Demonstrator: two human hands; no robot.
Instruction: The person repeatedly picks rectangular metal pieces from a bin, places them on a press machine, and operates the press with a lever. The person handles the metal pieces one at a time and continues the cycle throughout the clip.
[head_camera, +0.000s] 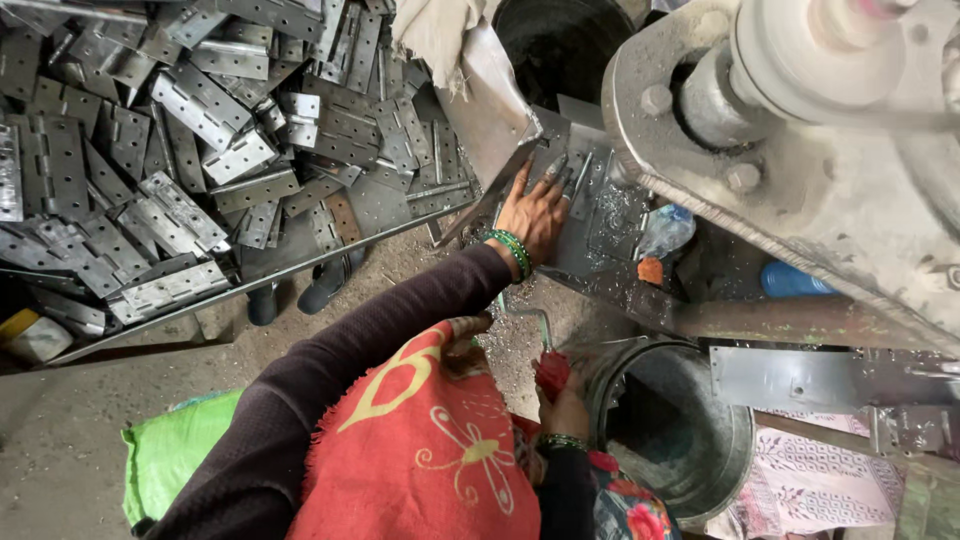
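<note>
Hinge pile (200, 150) on tray (300, 258) to my left, press (800, 130) to my right. My left hand (535, 210) flat on plate (600, 250) between them. Bucket (670, 420) below, beside my right hand (565, 405).

hinge pile (200, 150) – upper left | metal bucket (690, 440) – lower right | green sack (170, 450)

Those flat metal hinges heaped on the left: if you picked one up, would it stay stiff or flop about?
The hinges look like perforated steel plates, so each leaf is probably rigid, though one may fold at its knuckle. They seem heavy for their size. Flat and loosely stacked, they would likely slide rather than roll.
</note>
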